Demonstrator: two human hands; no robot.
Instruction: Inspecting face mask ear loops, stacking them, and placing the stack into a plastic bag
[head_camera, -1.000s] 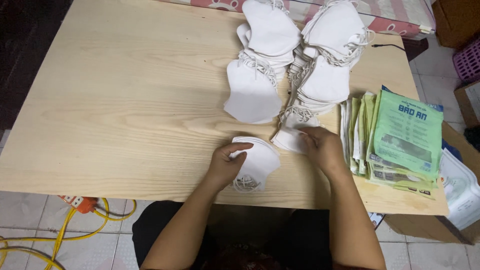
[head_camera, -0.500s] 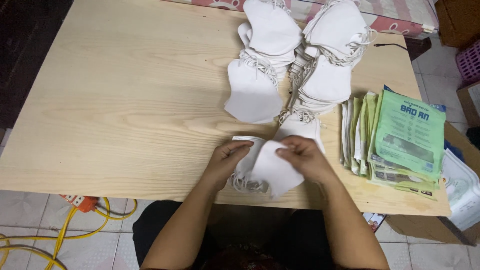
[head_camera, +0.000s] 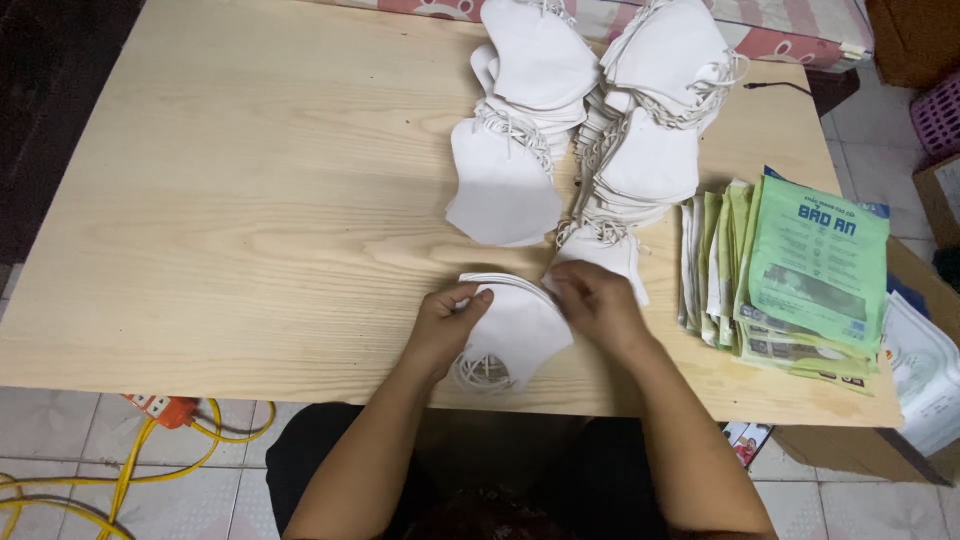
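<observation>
Mask in hand: a white cloth face mask (head_camera: 518, 330), folded flat, curved along its upper edge and tapering to a blunt lower end; it looks soft and unprinted.
Its loops: thin white ear loops (head_camera: 482, 372) bunch in a small tangle at the lower left of the mask, just under the left hand.
Where it lies: at the near edge of the pale wooden worktop (head_camera: 250, 200), right in front of the person, between both hands.
Left hand (head_camera: 447, 325): fingers curled narrow, pinching the mask's left edge.
Right hand (head_camera: 597, 305): fingers bent close together, gripping the mask's upper right edge.
Just behind: another white mask (head_camera: 605, 258) lies flat, touching the right hand's far side.
Farther back: two tall heaps of the same white masks, a left heap (head_camera: 520, 120) and a right heap (head_camera: 655, 120), side by side, loops spilling between them.
To the right: a fanned stack of green printed packets (head_camera: 800, 275) near the worktop's edge.
On the floor: an orange power strip (head_camera: 160, 408) with yellow cable.
</observation>
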